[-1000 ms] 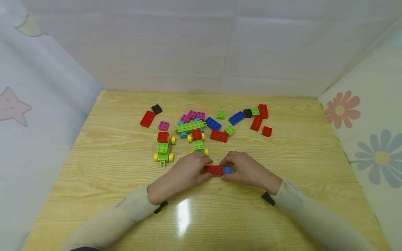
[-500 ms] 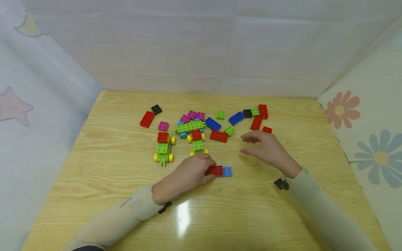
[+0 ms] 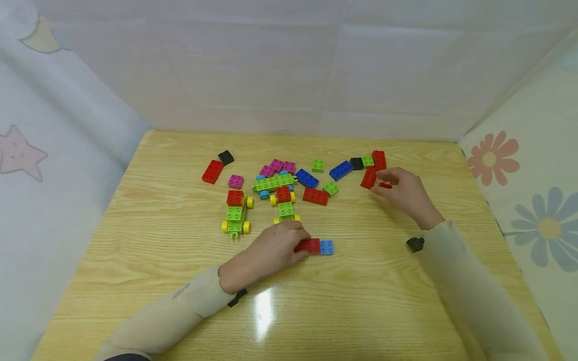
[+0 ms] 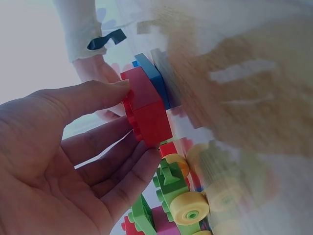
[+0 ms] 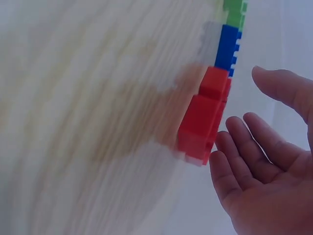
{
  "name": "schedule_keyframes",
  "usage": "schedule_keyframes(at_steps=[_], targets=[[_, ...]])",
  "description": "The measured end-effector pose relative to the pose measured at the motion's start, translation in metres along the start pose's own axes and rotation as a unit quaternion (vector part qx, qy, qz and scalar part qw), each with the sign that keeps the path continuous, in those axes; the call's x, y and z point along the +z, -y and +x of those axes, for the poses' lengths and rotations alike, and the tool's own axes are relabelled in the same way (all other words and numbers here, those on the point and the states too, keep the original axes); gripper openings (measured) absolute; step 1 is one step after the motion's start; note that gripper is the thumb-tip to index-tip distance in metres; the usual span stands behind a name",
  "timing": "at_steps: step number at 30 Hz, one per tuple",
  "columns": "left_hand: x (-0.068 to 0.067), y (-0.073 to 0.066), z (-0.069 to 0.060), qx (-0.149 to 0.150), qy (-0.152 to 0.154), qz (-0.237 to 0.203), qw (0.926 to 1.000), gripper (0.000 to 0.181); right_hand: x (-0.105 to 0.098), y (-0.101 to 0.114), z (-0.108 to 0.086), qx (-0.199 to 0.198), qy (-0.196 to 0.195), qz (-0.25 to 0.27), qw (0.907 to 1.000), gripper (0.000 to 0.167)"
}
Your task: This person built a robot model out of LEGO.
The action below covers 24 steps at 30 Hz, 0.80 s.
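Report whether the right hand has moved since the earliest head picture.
Yes. Against the wooden table, the right hand has moved forward and to the right, from the light-blue brick to the small red brick.

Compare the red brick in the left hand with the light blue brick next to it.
Color: the red brick is red, the blue brick light blue.
Hold: the left hand pinches the red brick; no finger touches the blue brick.
Height: the red brick sits higher, the blue brick lower, close to the table.
Shared: both have studs facing up.
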<state>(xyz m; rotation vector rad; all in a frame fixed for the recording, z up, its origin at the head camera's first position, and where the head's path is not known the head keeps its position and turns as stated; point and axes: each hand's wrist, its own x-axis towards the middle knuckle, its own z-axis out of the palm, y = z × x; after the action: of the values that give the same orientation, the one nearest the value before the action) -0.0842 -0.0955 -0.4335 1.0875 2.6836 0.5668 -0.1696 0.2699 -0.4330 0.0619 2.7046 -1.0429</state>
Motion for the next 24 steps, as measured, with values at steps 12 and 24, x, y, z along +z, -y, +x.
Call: schedule_keyframes(at_steps=[12, 24], targets=[[-0.002, -0.001, 0.0, -0.005, 0.011, 0.003, 0.9999, 0.026, -0.002, -0.012, 0.03, -0.002, -0.001, -0.005, 1.0, 0.073], [-0.004, -0.001, 0.0, -0.007, 0.009, 0.002, 0.9999, 0.025, 0.001, -0.013, 0.044, -0.008, 0.014, -0.03, 0.9994, 0.079]])
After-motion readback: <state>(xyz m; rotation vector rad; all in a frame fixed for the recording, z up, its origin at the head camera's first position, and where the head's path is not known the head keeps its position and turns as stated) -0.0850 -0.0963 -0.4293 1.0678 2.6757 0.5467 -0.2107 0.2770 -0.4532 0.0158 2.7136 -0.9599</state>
